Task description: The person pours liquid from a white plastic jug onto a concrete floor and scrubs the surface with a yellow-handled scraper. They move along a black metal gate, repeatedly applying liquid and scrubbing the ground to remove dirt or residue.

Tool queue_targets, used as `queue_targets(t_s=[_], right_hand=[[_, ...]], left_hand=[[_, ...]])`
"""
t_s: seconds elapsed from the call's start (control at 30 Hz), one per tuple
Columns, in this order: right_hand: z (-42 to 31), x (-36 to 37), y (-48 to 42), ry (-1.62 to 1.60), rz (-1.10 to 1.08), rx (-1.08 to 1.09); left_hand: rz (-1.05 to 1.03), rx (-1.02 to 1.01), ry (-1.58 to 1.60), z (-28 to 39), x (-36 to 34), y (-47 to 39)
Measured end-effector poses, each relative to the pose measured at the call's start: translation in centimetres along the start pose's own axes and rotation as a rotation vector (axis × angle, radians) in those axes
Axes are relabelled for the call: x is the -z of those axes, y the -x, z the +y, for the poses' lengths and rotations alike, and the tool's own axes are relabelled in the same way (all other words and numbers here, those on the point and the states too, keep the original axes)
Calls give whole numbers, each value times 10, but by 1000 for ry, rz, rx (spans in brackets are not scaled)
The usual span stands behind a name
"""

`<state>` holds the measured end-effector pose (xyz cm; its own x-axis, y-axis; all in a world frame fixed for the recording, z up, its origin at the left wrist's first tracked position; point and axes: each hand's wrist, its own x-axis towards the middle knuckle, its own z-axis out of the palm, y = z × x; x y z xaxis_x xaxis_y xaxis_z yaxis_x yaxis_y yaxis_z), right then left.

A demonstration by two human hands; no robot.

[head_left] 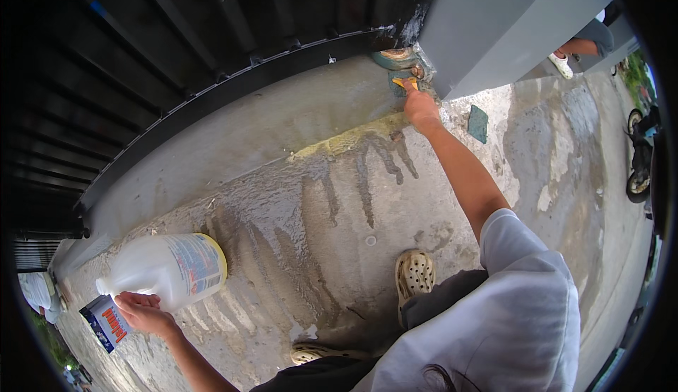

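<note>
My right hand (419, 103) reaches to the top centre and is closed on a small orange-yellow tool (405, 81), whose kind I cannot tell. It presses against a green scouring pad (396, 86) at the base of the grey pillar (476, 26). Another green pad (478, 124) lies on the concrete to the right. At the lower left, my left hand (142, 311) is at the neck side of a translucent plastic jug (168, 269) with a yellow base. The fingers partly overlap the jug; their grip is unclear. A dark blue printed packet (106, 323) lies beside that hand.
A black metal gate (212, 32) spans the upper left above a concrete ledge (254, 122). The floor (365, 190) has wet streaks. A round cap (370, 240) lies near my clogs. Another person's leg and white shoe (560, 65) show at upper right, with a motorcycle (640, 156) beyond.
</note>
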<state>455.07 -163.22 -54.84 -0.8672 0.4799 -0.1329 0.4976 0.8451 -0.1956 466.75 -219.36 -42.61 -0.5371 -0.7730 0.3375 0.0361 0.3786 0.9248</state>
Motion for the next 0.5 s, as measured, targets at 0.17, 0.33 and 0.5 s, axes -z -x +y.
queue_targets(t_s=[0.17, 0.33, 0.5], right_hand=[[-55, -13, 19, 0, -90, 142], [-20, 0, -1, -41, -5, -59], [-44, -19, 24, -14, 2, 218]], left_hand=[[33, 3, -26, -1, 2, -2], [7, 10, 1, 0, 5, -1], [42, -29, -28, 2, -3, 0]])
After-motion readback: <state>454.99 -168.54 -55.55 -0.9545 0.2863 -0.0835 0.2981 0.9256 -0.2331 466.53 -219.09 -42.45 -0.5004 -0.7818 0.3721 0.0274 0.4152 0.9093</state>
